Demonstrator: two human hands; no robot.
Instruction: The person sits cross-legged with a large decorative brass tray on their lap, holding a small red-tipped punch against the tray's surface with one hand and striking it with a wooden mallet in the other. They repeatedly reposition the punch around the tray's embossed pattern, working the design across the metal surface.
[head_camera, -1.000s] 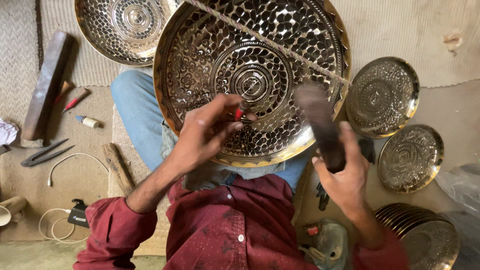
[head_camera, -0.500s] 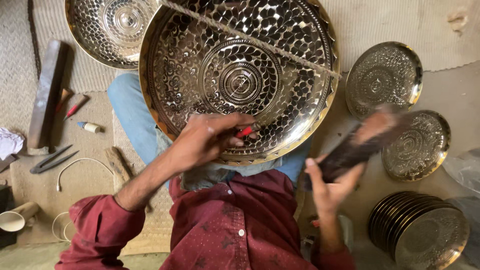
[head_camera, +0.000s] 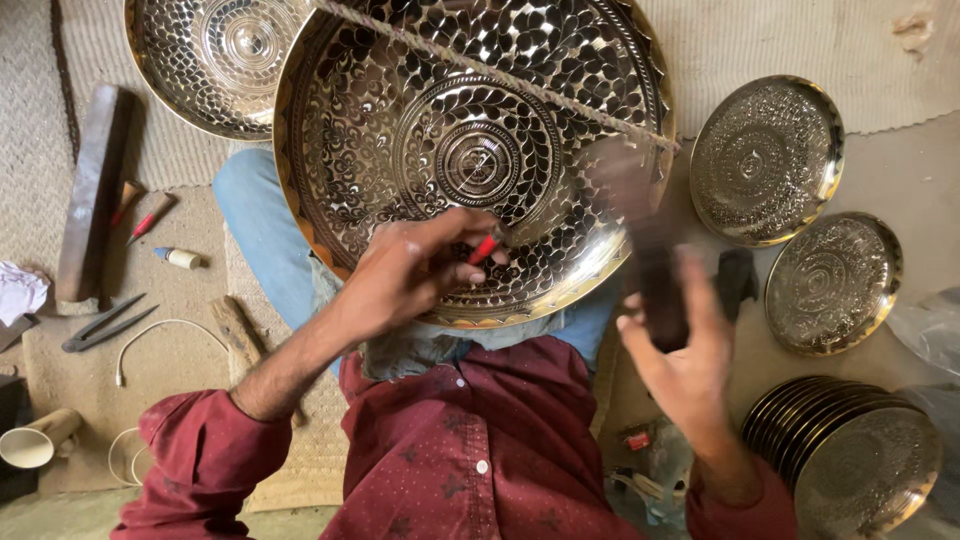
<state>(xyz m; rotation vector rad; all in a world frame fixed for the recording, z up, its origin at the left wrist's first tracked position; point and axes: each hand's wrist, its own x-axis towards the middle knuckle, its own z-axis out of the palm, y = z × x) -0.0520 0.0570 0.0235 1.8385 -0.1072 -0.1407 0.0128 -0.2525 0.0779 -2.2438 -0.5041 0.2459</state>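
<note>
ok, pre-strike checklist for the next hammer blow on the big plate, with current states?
1. Left hand pinches the red-handled punch: ok.
2. Punch tip seated on the large engraved plate: cannot tell, fingers hide the contact.
3. Right hand grips the dark hammer: ok, though motion-blurred.
4. Hammer head lined up over the punch: not ok, it is off to the right of it.
5. Plate propped steady on the lap: cannot tell.
6. Cord across the plate is away from the punch: ok.
</note>
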